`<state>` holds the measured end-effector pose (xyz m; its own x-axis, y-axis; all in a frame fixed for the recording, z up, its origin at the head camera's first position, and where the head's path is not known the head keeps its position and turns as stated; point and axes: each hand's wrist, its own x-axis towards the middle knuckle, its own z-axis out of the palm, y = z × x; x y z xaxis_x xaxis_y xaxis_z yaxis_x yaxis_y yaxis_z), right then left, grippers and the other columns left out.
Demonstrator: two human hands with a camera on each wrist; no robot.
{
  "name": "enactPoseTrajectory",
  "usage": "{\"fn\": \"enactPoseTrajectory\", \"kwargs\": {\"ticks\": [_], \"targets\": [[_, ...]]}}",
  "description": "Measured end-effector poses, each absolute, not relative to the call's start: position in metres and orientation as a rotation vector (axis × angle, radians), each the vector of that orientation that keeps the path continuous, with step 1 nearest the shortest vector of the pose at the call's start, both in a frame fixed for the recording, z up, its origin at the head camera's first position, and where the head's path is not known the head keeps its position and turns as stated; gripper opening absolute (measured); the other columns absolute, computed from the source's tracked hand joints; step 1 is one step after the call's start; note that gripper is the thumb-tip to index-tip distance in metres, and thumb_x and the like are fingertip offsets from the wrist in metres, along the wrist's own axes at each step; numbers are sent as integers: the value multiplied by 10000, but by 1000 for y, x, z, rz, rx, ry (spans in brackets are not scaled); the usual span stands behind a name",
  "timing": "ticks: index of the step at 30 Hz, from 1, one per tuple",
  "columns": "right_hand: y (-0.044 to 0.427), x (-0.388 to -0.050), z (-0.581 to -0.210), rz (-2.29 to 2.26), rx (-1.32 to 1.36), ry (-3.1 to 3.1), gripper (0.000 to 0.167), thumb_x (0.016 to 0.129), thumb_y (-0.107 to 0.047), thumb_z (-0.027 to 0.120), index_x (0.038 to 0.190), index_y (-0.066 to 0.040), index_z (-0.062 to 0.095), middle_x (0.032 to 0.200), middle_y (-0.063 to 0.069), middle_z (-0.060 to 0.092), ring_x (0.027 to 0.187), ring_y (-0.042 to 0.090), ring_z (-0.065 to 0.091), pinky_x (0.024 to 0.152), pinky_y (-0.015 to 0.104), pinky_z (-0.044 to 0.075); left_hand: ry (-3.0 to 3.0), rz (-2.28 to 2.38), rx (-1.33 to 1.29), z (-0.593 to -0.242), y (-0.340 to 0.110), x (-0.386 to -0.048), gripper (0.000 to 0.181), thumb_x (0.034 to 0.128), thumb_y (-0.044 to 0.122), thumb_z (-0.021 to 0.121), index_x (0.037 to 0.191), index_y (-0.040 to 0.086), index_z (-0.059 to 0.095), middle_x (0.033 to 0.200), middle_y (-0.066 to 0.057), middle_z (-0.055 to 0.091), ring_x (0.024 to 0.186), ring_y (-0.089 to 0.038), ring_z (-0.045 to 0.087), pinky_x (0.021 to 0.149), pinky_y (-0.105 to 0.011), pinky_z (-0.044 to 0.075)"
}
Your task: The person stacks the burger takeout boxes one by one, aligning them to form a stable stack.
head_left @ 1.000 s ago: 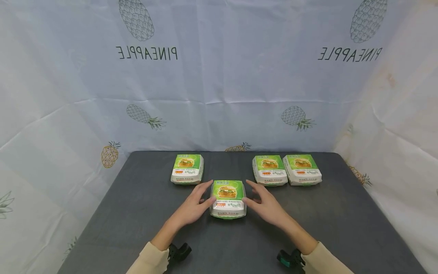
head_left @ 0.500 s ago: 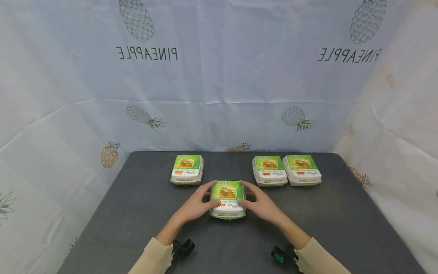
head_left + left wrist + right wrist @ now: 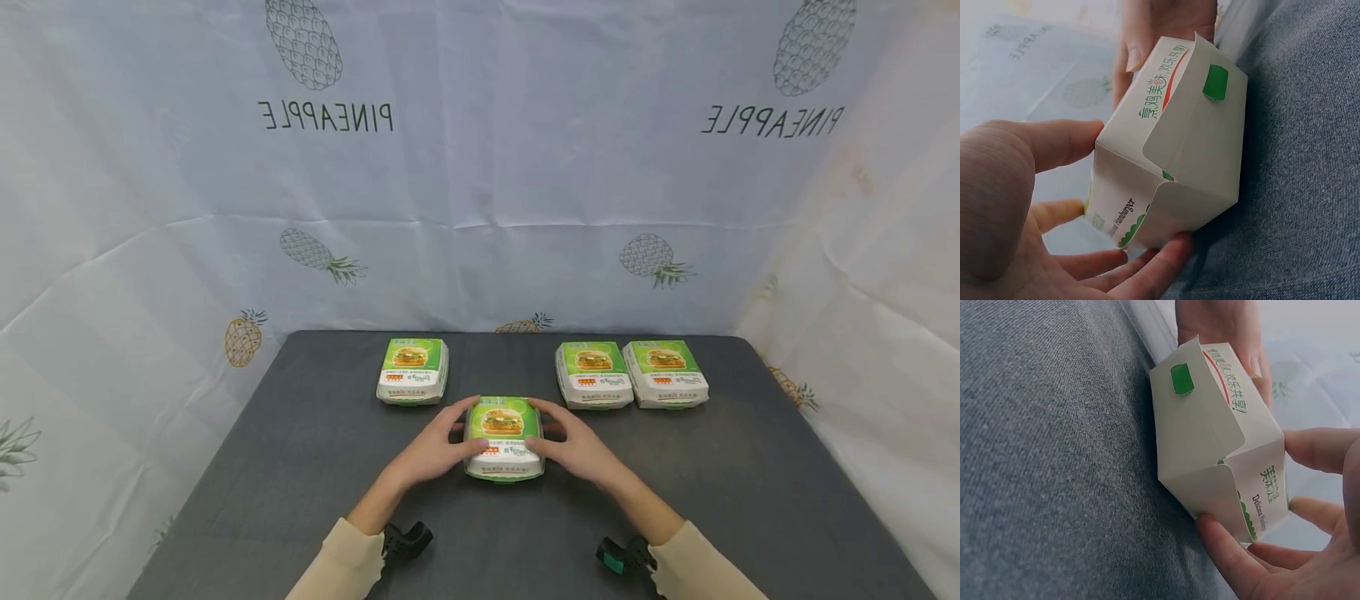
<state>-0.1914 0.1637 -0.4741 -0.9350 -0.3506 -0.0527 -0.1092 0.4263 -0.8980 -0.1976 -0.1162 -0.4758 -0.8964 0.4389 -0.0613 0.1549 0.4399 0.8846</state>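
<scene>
A closed paper hamburger box [image 3: 504, 425], green and white with a burger picture on its lid, sits in the middle of the dark table. My left hand [image 3: 437, 446] grips its left side, thumb at the near top corner and fingers spread along the side. On the opposite side my right hand [image 3: 576, 447] holds it the same way. Both wrist views show the front of the hamburger box [image 3: 1204, 131], with its green tab tucked through the flap. Fingertips touch the lower edge of the hamburger box [image 3: 1194, 437] there. The box's far side is hidden.
Behind, to the left, stands a matching hamburger box [image 3: 412, 371]. Two more, a hamburger box [image 3: 595, 375] and its neighbour box [image 3: 666, 373], stand side by side at the back right. A white pineapple-print cloth [image 3: 480, 167] hangs around the table [image 3: 315, 475].
Both hands have moved inward onto the middle hamburger box, and the thumbs have come over its near top corners. The boxes show no clear movement; the head view has shifted slightly.
</scene>
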Motion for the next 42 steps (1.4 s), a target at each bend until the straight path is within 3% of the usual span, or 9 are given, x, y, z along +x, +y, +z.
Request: {"fn": "enactPoseTrajectory", "kwargs": {"ticks": [26, 42], "targets": [[197, -167, -473, -1544, -365, 2409, 704, 948, -326, 746, 1557, -190, 422, 1548, 132, 430, 1297, 362, 527, 887, 406, 515, 2390, 1399, 612, -477, -87, -183, 749, 980, 405, 689, 1590, 156, 334, 1528, -162, 370, 1315, -369, 499, 994, -522, 479], [208, -157, -472, -1507, -331, 2424, 720, 942, -368, 746, 1560, -196, 418, 1559, 127, 418, 1301, 368, 521, 886, 423, 523, 2386, 1383, 632, -478, -79, -173, 764, 969, 420, 703, 1594, 197, 325, 1474, -145, 390, 1320, -348, 505, 890, -382, 548]]}}
